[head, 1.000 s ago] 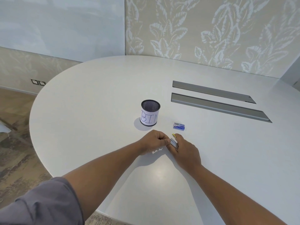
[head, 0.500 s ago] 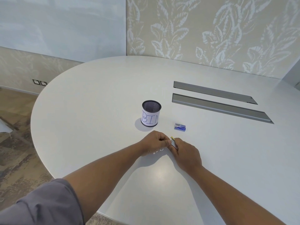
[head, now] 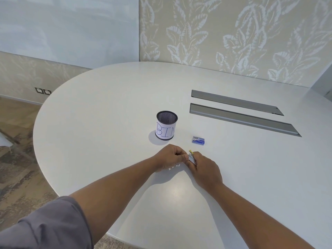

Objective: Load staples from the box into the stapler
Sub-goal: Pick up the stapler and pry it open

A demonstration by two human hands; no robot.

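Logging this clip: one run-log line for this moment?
right hand holds stapler | left hand pinching at it | staple box on table

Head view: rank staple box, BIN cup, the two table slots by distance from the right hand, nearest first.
From the right hand:
1. Staple box, just beyond the hand on the table.
2. BIN cup, farther back and to the left.
3. Near slot, back and to the right.
4. Far slot, behind the near one.
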